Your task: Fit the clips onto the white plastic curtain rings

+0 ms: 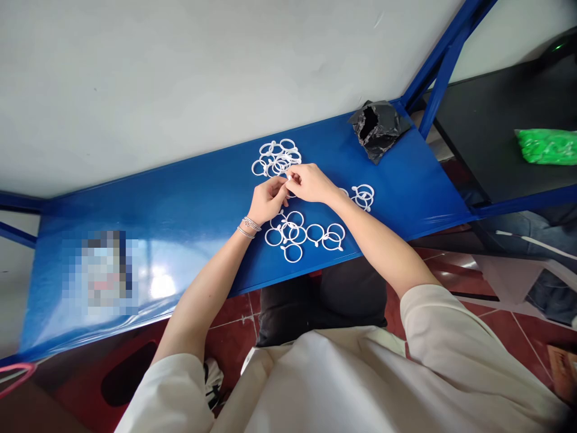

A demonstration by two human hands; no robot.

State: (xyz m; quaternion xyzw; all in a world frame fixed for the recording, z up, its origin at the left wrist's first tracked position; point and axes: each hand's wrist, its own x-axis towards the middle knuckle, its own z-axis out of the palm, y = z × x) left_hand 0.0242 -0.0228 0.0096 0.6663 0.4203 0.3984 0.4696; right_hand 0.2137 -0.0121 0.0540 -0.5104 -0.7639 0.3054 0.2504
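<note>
Over a blue table [189, 198], my left hand [267, 201] and my right hand [309, 182] meet fingertip to fingertip, both pinched on one small white plastic ring [289, 178]. Just beyond my hands lies a heap of white rings [276, 157]. Several linked rings [306, 234] lie in a row near the table's front edge, below my hands. A smaller cluster of rings [363, 196] sits to the right of my right wrist. Bracelets circle my left wrist.
A crumpled black plastic bag [377, 127] lies at the table's far right corner by a blue frame post [444, 60]. A black table [487, 132] to the right carries a green bag [547, 146]. A blurred patch covers something on the table's left [106, 270]. A white wall stands behind.
</note>
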